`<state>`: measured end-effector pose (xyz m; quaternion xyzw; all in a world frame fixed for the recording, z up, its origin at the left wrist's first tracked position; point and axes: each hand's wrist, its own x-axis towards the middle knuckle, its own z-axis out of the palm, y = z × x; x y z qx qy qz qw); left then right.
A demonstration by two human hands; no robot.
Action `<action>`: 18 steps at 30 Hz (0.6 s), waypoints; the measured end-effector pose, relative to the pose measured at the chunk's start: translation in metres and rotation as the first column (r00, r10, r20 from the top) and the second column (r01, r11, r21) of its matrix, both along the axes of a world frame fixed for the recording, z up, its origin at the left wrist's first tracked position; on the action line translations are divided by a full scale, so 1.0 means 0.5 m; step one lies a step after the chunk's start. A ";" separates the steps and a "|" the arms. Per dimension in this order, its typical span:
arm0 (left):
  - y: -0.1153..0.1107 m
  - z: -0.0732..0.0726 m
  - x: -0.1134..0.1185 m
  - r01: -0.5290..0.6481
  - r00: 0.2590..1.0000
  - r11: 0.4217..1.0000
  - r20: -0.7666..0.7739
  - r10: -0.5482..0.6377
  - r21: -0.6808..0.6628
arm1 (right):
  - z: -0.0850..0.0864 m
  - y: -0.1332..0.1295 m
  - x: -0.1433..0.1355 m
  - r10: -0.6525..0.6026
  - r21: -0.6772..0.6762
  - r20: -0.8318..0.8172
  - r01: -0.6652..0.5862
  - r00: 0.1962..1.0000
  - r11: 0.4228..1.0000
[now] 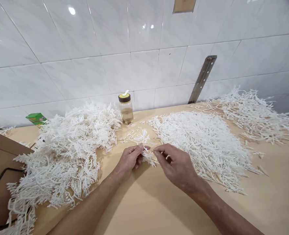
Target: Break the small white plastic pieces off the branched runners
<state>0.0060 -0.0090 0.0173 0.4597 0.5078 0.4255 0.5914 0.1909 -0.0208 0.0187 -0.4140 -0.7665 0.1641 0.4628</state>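
Observation:
My left hand [132,158] is closed, thumb over fingers, round a white branched sprig [149,158] that looks like moulded plastic. Its fine tips spread out to the right, between the two hands. Opposite, my right hand [175,163] pinches thumb and forefinger together at the sprig's edge; what lies between the fingertips is too small to make out. Just beyond the hands lie small loose white pieces [142,136]. A large heap of white branched sprigs [71,147] lies to the left. To the right spreads a flatter pile of short white pieces [203,143].
Bare branching white stems [254,114] are heaped at the far right. A lidded bottle of brownish liquid [126,111] stands near the tiled wall [144,71]. A green carton [37,118] sits behind the left heap. A brown box [5,176] borders the wooden table [144,209] at left; a metal bracket [203,78] rises behind.

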 end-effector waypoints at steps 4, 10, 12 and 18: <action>-0.003 -0.002 0.011 -0.011 0.998 1.000 -0.056 0.013 0.027 | -0.020 -0.010 -0.030 0.059 -0.010 0.080 -0.058 0.995 0.998; -0.003 -0.009 0.015 -0.009 0.999 1.000 -0.047 0.009 -0.010 | -0.041 0.005 -0.029 -0.015 -0.089 0.155 0.029 0.988 0.996; -0.003 -0.006 0.014 -0.014 1.000 1.000 0.002 0.014 -0.015 | -0.044 0.009 -0.026 -0.028 -0.110 0.110 0.040 0.994 0.993; -0.003 -0.008 0.008 0.001 0.994 1.000 0.105 -0.002 0.012 | -0.047 0.015 -0.024 -0.083 -0.130 0.002 0.082 0.997 0.988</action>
